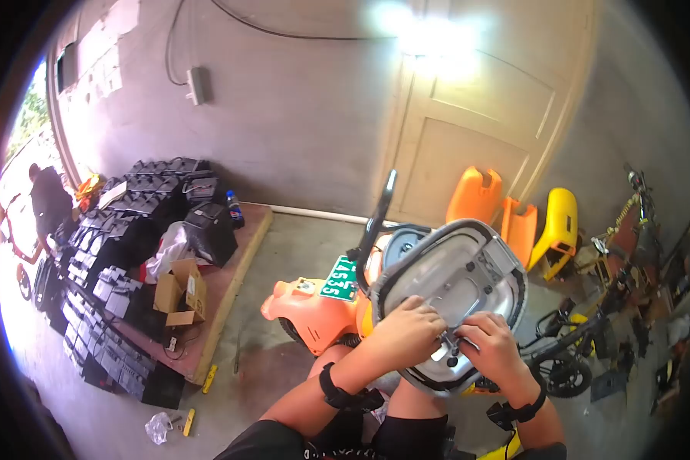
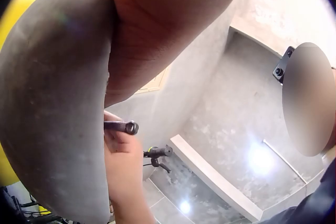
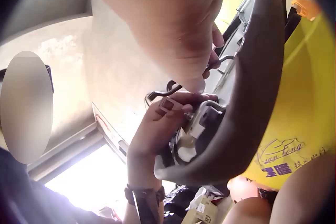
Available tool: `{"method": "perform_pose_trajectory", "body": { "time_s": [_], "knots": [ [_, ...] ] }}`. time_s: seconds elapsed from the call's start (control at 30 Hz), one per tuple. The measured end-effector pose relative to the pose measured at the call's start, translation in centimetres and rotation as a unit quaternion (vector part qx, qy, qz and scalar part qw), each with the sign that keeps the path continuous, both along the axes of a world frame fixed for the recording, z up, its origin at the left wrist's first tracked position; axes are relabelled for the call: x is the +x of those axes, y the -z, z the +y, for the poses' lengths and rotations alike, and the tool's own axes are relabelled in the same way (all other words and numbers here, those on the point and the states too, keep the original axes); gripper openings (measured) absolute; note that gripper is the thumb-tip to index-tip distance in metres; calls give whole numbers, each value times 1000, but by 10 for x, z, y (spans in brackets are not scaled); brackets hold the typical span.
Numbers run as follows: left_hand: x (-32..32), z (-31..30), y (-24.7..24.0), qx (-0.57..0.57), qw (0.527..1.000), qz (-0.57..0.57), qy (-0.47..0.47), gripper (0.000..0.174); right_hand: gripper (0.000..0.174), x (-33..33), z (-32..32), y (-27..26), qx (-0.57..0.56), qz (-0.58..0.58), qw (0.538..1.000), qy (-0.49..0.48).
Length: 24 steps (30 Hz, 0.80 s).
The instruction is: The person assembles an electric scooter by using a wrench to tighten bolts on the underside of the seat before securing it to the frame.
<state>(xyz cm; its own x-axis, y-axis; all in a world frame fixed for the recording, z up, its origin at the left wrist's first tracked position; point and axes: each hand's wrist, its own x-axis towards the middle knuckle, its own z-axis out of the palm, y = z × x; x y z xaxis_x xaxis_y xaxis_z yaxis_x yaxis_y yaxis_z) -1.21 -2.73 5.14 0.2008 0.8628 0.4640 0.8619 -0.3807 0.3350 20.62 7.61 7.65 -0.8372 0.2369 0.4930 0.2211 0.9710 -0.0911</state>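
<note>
A scooter seat (image 1: 506, 303) is tipped up over the seated person's knees, its grey underside and metal bracket facing them. In the right wrist view, my left hand (image 3: 149, 132) pinches a small metal bracket (image 3: 167, 105) at the lower end of the seat. My right hand (image 1: 492, 349) sits beside it; its curled fingers grip a bent dark metal rod (image 3: 160, 94) that crosses the bracket. In the left wrist view, the round end of that rod (image 2: 126, 126) sticks out past the right hand (image 2: 125, 163), and the seat's outer cover (image 2: 55, 92) hides the fingertips.
An orange scooter body (image 1: 307, 310) with a green number plate (image 1: 340, 278) stands just ahead. Left are rows of black batteries (image 1: 123, 284) and a cardboard box (image 1: 181, 291). Orange panels (image 1: 474, 198), a yellow panel (image 1: 561, 230) and bike parts (image 1: 567, 368) stand right. Another person (image 1: 51, 201) is far left.
</note>
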Motion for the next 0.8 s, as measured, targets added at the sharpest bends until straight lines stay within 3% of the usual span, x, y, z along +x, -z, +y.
{"method": "perform_pose_trajectory", "body": {
  "time_s": [0.1, 0.3, 0.5, 0.57, 0.63, 0.7, 0.8],
  "knots": [
    [-1, -1, -5, -6, 1000, 0, 0, 22, 34, 15, -3, 6, 40, 18, 999, -1],
    [-2, -3, -4, -22, 1000, -2, 15, 22, 31, 50, 6, 5, 13, 48, 999, 22],
    [-1, -2, -5, -10, 1000, 2, 6, 22, 30, 73, 29, 21, -137, 102, 985, 23],
    [0, -2, -5, -13, 1000, 0, 4, 22, 31, 74, 28, 22, -270, 119, 951, 95],
    [-1, -1, -6, -17, 1000, 3, 4, 22, 32, 75, 31, 28, -256, 121, 955, 87],
    [-1, -2, -9, -21, 1000, 1, 4, 22, 27, 74, 29, 33, -317, 161, 928, 111],
    [-1, -2, -12, -32, 999, -4, 5, 22, 25, 77, 31, 40, -240, 143, 958, 62]
  ]
}}
